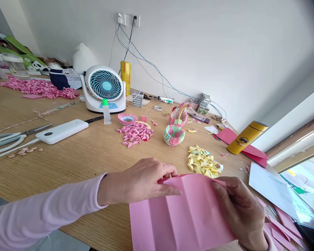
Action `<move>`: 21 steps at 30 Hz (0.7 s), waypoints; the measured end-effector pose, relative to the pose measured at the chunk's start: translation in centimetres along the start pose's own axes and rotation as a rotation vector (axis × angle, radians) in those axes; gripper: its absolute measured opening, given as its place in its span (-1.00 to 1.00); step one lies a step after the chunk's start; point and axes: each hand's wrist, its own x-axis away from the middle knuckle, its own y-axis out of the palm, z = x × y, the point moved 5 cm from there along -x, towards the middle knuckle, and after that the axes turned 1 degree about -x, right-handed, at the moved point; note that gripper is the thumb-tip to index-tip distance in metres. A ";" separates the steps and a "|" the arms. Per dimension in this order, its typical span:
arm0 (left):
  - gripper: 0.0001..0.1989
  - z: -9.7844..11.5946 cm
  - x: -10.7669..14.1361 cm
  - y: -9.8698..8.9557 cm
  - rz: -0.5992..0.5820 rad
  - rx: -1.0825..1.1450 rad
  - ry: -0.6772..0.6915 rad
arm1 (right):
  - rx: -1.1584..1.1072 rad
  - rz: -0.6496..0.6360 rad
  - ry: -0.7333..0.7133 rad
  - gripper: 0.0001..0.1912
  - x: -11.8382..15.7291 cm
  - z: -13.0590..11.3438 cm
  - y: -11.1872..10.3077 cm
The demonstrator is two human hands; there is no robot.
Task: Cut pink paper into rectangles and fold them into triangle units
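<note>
A creased sheet of pink paper (178, 216) spans the space between my two hands, with several straight fold lines running down it. My left hand (143, 179) reaches in from the left and pinches the sheet's upper edge, thumb in front and fingers behind. On the right, my right hand (239, 205) is closed on the sheet's upper right corner, its thumb pressed on the front. Just beyond the sheet lies a pile of folded yellow paper triangles (202, 162). Pink folded triangles (136, 134) are heaped farther left.
Two woven-looking paper baskets (174, 135) stand behind the hands. A white fan (104, 87), a glue bottle (106, 113), a white power bank (62, 131) and scissors (13, 139) are to the left. A yellow flask (247, 137) and pink paper strips (285, 230) are at right.
</note>
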 end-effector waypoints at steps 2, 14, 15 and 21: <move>-0.73 -0.1 -0.5 0.5 0.016 0.081 0.012 | 0.004 -0.008 -0.030 -0.94 -0.8 -0.1 -0.1; -0.64 -3.9 -0.4 1.5 0.319 0.480 -0.118 | -0.692 0.283 0.580 -0.51 -1.2 2.7 1.8; -0.64 -4.2 -0.3 1.7 0.369 0.484 -0.118 | -0.824 0.195 0.689 -0.47 -0.7 2.7 3.3; -0.65 -5.7 1.0 3.9 0.589 0.619 -0.179 | -1.015 0.114 0.989 -0.25 2.0 0.4 6.5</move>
